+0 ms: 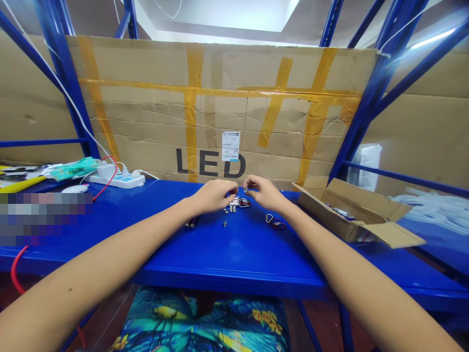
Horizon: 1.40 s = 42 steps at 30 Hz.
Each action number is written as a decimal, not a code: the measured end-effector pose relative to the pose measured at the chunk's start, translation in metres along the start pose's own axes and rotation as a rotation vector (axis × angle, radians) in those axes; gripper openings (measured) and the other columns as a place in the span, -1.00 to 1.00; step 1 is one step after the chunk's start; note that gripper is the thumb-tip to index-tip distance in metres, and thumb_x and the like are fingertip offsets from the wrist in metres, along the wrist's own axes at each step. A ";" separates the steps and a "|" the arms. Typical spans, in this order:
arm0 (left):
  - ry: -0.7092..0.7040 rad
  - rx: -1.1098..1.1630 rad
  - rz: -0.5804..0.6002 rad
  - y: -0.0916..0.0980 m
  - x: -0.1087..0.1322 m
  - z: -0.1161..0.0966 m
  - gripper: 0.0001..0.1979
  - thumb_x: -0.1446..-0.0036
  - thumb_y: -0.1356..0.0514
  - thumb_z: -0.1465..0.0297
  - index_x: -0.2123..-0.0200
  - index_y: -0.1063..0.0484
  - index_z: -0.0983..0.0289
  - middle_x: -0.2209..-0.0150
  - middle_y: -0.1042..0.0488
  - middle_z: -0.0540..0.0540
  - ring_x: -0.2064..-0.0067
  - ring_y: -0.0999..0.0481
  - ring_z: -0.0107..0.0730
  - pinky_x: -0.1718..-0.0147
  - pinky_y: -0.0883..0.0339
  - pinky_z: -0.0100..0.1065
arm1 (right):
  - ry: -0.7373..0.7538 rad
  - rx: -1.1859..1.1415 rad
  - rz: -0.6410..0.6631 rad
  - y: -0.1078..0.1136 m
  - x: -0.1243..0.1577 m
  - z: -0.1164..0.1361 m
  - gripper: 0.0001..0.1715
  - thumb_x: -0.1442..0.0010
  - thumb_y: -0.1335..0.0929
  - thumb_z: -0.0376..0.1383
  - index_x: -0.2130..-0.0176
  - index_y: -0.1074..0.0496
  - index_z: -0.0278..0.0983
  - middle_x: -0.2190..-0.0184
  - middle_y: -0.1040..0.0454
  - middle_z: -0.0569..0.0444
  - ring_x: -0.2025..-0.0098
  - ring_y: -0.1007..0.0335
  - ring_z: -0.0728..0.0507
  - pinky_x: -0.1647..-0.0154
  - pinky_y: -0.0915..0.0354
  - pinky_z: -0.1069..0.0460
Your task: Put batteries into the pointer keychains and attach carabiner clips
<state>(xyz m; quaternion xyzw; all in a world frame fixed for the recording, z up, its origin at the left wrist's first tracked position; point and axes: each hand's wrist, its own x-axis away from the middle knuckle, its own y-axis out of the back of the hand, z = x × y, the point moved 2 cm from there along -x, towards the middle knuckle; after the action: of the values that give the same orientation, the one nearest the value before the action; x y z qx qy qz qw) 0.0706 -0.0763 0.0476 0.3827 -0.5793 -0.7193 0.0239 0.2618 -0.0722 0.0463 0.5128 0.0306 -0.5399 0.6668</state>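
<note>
My left hand (215,195) is over the blue tabletop (220,254), fingers curled together at a pile of shiny metal pieces (242,201); what they hold, if anything, is hidden. Just right of it, my right hand (264,192) pinches a small silver metal piece (245,189) between thumb and fingertips. Several small silver pieces (232,209) lie below the left hand, and a single one (224,223) sits nearer the front edge. Beside my right wrist are a silver carabiner (269,218) and a red carabiner (279,225). Dark slim pieces (191,224) lie by my left wrist.
An open cardboard box (381,215) with metal items inside stands at the right. A white power strip (126,181) with cables is at the back left. A large cardboard panel (157,117) rises behind the table between blue rack posts (362,117).
</note>
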 end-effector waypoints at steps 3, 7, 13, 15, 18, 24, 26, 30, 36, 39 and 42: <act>-0.030 -0.031 0.152 -0.003 0.001 0.012 -0.80 -0.13 -0.10 0.43 0.25 -0.52 0.24 0.30 -0.57 0.09 0.30 -0.48 -0.35 0.37 -0.19 -0.39 | -0.034 -0.057 0.028 -0.001 -0.001 -0.001 -0.86 -0.02 -0.29 -0.46 0.35 -0.34 -0.26 0.34 -0.44 0.05 0.25 -0.36 -0.12 0.14 -0.29 -0.07; -0.027 -0.012 0.300 -0.008 0.005 0.018 -0.77 -0.06 -0.13 0.46 0.25 -0.56 0.20 0.33 -0.57 0.08 0.37 -0.47 -0.37 0.42 -0.16 -0.39 | -0.185 -0.336 0.099 -0.003 0.000 0.001 -0.85 -0.02 -0.32 -0.45 0.33 -0.32 -0.25 0.34 -0.48 0.03 0.25 -0.40 -0.12 0.17 -0.32 -0.07; -0.039 -0.007 0.365 -0.010 0.007 0.016 -0.81 -0.03 -0.14 0.50 0.37 -0.56 0.23 0.47 -0.51 0.07 0.49 -0.36 -0.41 0.50 -0.08 -0.40 | -0.346 -0.662 0.279 0.000 0.005 0.009 -0.80 0.01 -0.41 -0.40 0.31 -0.36 -0.26 0.26 -0.54 -0.04 0.23 -0.46 -0.13 0.20 -0.35 -0.06; -0.039 0.009 0.391 -0.011 0.007 0.017 -0.80 -0.05 -0.11 0.51 0.41 -0.55 0.25 0.49 -0.49 0.08 0.50 -0.34 -0.42 0.50 -0.08 -0.40 | -0.319 -0.608 0.344 0.001 0.006 0.011 -0.79 0.06 -0.44 -0.40 0.35 -0.39 -0.27 0.29 -0.54 0.00 0.22 -0.45 -0.11 0.15 -0.35 -0.06; -0.001 0.040 0.448 -0.013 0.007 0.019 -0.78 -0.04 -0.08 0.55 0.45 -0.53 0.28 0.51 -0.48 0.07 0.52 -0.33 -0.44 0.49 -0.10 -0.39 | -0.276 -0.457 0.443 0.001 0.006 0.012 -0.78 0.11 -0.46 -0.41 0.36 -0.43 -0.27 0.34 -0.52 0.08 0.24 -0.42 -0.08 0.11 -0.33 -0.04; 0.106 0.049 0.451 -0.014 0.008 0.024 -0.87 -0.01 -0.11 0.54 0.44 -0.46 0.29 0.49 -0.47 0.07 0.52 -0.33 -0.43 0.52 -0.09 -0.39 | -0.229 -0.220 0.559 -0.003 0.007 0.013 -0.80 0.10 -0.44 -0.40 0.35 -0.48 -0.28 0.38 -0.51 0.12 0.30 -0.39 -0.07 0.18 -0.28 -0.01; 0.103 0.051 0.437 -0.013 0.008 0.023 -0.90 -0.02 -0.12 0.51 0.42 -0.44 0.28 0.47 -0.47 0.07 0.50 -0.33 -0.43 0.53 -0.08 -0.39 | -0.234 -0.185 0.562 -0.003 0.007 0.011 -0.82 0.10 -0.43 -0.39 0.37 -0.46 -0.28 0.41 -0.50 0.13 0.32 -0.38 -0.07 0.21 -0.27 -0.01; 0.047 0.086 0.282 -0.006 0.003 0.013 -0.88 -0.12 -0.11 0.46 0.31 -0.45 0.29 0.41 -0.50 0.08 0.45 -0.37 -0.43 0.48 -0.13 -0.41 | -0.284 -0.165 0.515 -0.003 0.005 0.002 -0.82 0.10 -0.43 -0.40 0.38 -0.41 -0.27 0.43 -0.51 0.11 0.34 -0.40 -0.09 0.22 -0.29 -0.01; -0.083 0.202 0.005 0.000 -0.003 -0.005 -0.89 -0.19 -0.12 0.45 0.27 -0.45 0.32 0.36 -0.52 0.08 0.35 -0.44 -0.44 0.34 -0.24 -0.41 | -0.314 -0.203 0.465 -0.005 0.005 -0.003 -0.81 0.12 -0.41 -0.41 0.38 -0.40 -0.28 0.45 -0.50 0.10 0.36 -0.39 -0.08 0.25 -0.29 0.00; -0.127 0.228 -0.037 -0.003 -0.002 -0.007 -0.88 -0.23 -0.12 0.42 0.25 -0.45 0.31 0.35 -0.53 0.08 0.34 -0.45 -0.44 0.32 -0.28 -0.39 | -0.295 -0.273 0.459 -0.005 0.005 0.000 -0.81 0.12 -0.40 -0.40 0.38 -0.39 -0.28 0.46 -0.47 0.13 0.37 -0.37 -0.07 0.26 -0.28 0.00; -0.144 0.230 -0.056 -0.006 -0.001 -0.007 -0.87 -0.24 -0.12 0.42 0.24 -0.45 0.31 0.34 -0.54 0.08 0.33 -0.47 -0.43 0.31 -0.30 -0.38 | -0.241 -0.267 0.430 -0.005 0.004 0.000 -0.81 0.13 -0.41 -0.40 0.41 -0.37 -0.27 0.48 -0.42 0.17 0.37 -0.33 -0.06 0.25 -0.26 0.01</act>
<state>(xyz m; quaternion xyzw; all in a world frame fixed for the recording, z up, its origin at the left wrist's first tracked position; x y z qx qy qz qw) 0.0780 -0.0793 0.0427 0.3463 -0.6473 -0.6741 -0.0815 0.2595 -0.0745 0.0408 0.3474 -0.0877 -0.4345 0.8264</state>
